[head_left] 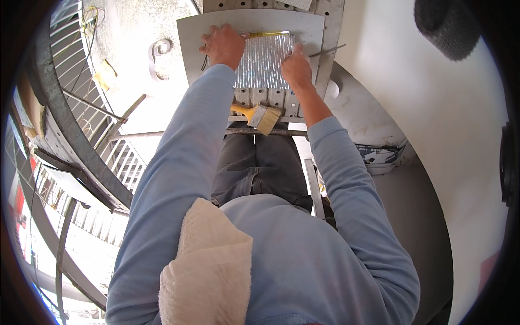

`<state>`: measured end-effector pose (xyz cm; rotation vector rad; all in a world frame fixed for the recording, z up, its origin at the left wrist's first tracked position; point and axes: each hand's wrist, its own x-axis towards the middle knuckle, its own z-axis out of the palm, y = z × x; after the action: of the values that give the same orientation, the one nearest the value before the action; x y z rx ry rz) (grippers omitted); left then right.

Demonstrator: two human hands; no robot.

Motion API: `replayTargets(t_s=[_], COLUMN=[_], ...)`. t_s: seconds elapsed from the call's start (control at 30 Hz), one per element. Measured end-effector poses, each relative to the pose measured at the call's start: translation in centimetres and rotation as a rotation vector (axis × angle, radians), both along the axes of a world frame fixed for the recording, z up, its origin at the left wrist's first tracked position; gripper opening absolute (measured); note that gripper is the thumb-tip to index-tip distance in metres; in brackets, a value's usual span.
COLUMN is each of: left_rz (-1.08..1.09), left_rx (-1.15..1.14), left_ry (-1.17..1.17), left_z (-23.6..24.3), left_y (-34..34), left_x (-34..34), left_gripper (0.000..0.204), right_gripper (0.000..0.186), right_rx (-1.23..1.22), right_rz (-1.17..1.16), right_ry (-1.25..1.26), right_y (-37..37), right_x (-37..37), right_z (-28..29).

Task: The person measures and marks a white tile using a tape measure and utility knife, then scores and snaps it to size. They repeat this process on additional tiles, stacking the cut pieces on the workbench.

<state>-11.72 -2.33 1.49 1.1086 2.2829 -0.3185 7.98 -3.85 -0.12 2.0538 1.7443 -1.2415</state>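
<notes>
- One silvery sheet (264,62) lies between the hands on a grey board (190,40), which rests on the tabletop (270,97).
- The work looks partway along: the sheet is spread out, a yellow strip (268,34) along its far edge; I cannot tell what cutting or fixing remains.
- The left hand (225,46) bends its fingers at the far left corner; the right hand (297,66) curls at the right edge. Whether either grips anything is unclear.
- Sheet: shiny, finely ridged. Tabletop: perforated, metallic-looking.
- The brush (265,118), flat, pale-bristled and yellow-handled, lies nearer the body.
</notes>
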Motion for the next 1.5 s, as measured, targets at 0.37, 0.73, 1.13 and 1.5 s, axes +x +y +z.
replayTargets(t_s=[0.37, 0.73, 1.13, 1.5], left_rz=[-0.052, -0.11, -0.418, -0.358], left_rx=[0.042, 0.051, 0.036, 0.046], left_ry=[0.011, 0.021, 0.104, 0.074], left_z=[-0.3, -1.1, -0.9, -0.8], left_y=[-0.7, -1.0, 0.5, 0.6], left_x=[0.0, -0.3, -1.0, -1.1], left_gripper=[0.057, 0.056, 0.056, 0.058], right_gripper=[0.037, 0.039, 0.026, 0.076], right_rx=[-0.065, 0.167, 0.092, 0.277], right_rz=[-0.102, -0.75, -0.972, -0.782], right_ry=[0.055, 0.431, 0.508, 0.085], right_y=[-2.5, 2.6, -2.9, -2.1], right_x=[0.3, -1.4, -2.3, -9.1], right_z=[3.5, -0.8, -2.5, -0.2])
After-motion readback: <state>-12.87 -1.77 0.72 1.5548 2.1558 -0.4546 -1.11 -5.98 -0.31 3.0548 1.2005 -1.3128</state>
